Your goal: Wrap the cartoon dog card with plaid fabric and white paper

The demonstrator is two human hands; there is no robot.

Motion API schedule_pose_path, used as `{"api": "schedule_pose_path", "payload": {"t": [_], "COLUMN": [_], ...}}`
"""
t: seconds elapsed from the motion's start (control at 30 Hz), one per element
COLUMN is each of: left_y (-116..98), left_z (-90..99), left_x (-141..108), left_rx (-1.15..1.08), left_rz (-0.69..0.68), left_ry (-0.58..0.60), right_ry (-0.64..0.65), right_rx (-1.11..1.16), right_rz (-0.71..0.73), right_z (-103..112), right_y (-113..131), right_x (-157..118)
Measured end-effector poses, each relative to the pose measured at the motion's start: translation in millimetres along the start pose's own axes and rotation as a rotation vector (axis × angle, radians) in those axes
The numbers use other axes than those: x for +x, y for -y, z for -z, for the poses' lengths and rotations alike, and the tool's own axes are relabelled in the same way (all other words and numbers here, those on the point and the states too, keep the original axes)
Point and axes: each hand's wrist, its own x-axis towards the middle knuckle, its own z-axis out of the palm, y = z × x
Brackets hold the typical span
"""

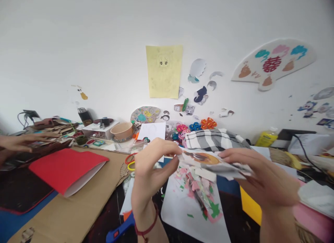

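Observation:
A folded white paper with an orange and brown picture (pixel 203 158) is held up between both hands, above the desk. My left hand (pixel 153 166), with a red string bracelet on its wrist, pinches the paper's left end between thumb and fingers. On the other side my right hand (pixel 263 177) grips the right end, its thumb hidden under the paper. Below them lies a white sheet (pixel 180 215) strewn with pink and green paper scraps (pixel 215 210) and a pen in clear plastic.
Cardboard (pixel 86 208) with a red paper folder (pixel 68 168) lies left. A blue tool (pixel 120 229) is near my left wrist. Another person's hand (pixel 23 143) reaches in at far left. A checkered cloth (pixel 216 140) and yellow bottle (pixel 267 136) stand behind.

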Motion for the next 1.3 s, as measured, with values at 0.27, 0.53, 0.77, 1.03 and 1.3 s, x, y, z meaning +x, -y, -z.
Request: {"api": "schedule_pose_path", "payload": {"t": [0.27, 0.53, 0.77, 1.03, 1.3], "left_y": [21.8, 42.5, 48.0, 59.2, 62.1], "left_z": [-8.4, -18.2, -28.8, -45.3, -55.0], "left_x": [-0.7, -1.4, 0.1, -1.2, -1.8], "left_rx": [0.038, -0.092, -0.241, -0.328, -0.43], "left_rz": [0.239, 0.48, 0.597, 0.651, 0.778], "left_ry": [0.13, 0.144, 0.135, 0.178, 0.161], "right_ry": [0.037, 0.06, 0.031, 0.066, 0.059], "right_rx": [0.242, 0.454, 0.55, 0.597, 0.688], "right_rz": [-0.278, -0.653, -0.82, -0.896, -0.994], "right_z": [-8.2, -16.5, -24.2, -29.5, -41.1], "right_y": [-19.1, -13.7, -17.6, -24.7, -42.0], "right_x": [6.4, 18.6, 19.8, 19.1, 14.5]}}
